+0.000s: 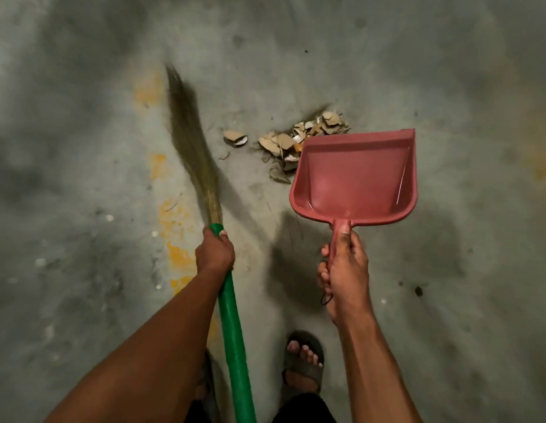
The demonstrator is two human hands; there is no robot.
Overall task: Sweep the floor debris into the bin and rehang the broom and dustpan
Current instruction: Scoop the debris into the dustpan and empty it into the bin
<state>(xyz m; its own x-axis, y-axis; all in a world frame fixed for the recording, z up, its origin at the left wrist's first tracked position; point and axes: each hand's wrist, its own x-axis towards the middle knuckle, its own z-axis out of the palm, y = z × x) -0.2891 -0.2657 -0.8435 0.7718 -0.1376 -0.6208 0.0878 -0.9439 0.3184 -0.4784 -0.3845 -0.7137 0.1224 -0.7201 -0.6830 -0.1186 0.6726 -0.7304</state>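
Note:
My left hand (215, 253) grips the top of a broom's green handle (233, 337). Its straw bristles (189, 141) point away from me and are blurred, left of the debris. A pile of torn cardboard scraps (299, 141) lies on the grey concrete floor, with one loose scrap (235, 138) a little to its left. My right hand (345, 270) holds the handle of a red dustpan (354, 175). The pan is empty and hangs above the floor, its front lip partly covering the near right side of the pile. No bin is in view.
The concrete floor (448, 270) is stained, with a broken yellow painted line (174, 227) running under the broom. My right foot in a dark sandal (303, 361) stands below the dustpan. Small white specks lie scattered at the left.

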